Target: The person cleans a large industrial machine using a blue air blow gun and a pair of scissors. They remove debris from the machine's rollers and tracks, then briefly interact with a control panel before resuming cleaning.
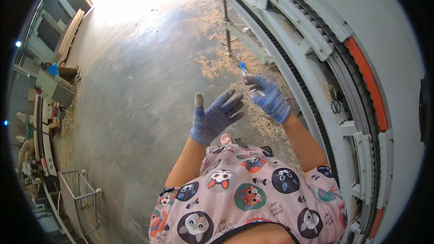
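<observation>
My left hand (216,118), in a blue knit glove with grey, worn fingertips, is raised over the floor with thumb and fingers spread. Nothing is in it. To its right my right hand (270,99), gloved the same way, has its fingers curled around a slim tool with a bright blue tip (242,67). The tip points away from me, beyond the fingers. A pale bit of the tool shows between the fingers; its exact kind is too small to tell. Both hands are apart from the machine beside me.
A long white machine (294,54) with a chain track and orange-red strips runs along my right. Scissors (335,105) rest on its frame. Sawdust (212,65) lies on the concrete floor (131,108). At the left stand a metal-framed cart (77,196), a box (54,86) and boards (70,36).
</observation>
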### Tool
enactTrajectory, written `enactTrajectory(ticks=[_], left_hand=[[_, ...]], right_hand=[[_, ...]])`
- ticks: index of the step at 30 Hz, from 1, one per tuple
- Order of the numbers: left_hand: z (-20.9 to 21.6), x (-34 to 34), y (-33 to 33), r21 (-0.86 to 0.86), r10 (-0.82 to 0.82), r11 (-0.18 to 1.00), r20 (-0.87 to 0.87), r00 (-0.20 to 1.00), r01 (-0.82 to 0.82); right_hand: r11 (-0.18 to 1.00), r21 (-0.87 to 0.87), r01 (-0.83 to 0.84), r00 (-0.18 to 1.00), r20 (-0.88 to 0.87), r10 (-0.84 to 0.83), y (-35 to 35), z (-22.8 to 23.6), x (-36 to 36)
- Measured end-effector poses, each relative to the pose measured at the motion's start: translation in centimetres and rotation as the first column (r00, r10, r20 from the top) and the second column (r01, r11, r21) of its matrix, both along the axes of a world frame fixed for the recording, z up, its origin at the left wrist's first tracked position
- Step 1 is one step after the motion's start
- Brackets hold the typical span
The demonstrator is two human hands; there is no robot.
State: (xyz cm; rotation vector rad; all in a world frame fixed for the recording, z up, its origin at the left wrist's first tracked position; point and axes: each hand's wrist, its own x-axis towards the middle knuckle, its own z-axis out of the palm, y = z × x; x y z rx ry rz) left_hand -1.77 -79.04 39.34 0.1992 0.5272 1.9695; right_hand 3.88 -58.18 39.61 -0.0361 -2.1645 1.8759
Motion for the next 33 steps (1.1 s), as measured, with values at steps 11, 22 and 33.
enactTrajectory(ticks=[11, 22, 33], left_hand=[[-2.6, -20.6, -6.0, -0.214, 0.17, 0.95, -0.247, 0.954, -0.225], [-1.7, -46.5, 8.2, 0.012, 0.267, 0.964, -0.032, 0.963, -0.266], [0.2, -73.1, 12.1, -0.186, 0.325, 0.892, -0.37, 0.87, -0.412]], right_hand=[[0.998, 0.064, 0.015, 0.995, -0.098, -0.009, -8.9, -2.2, -25.1], [0.963, 0.228, -0.142, 0.984, -0.076, 0.163, 5.3, -1.0, -52.5], [0.943, -0.32, -0.086, 0.979, 0.15, 0.14, 7.0, -1.8, -81.3]])
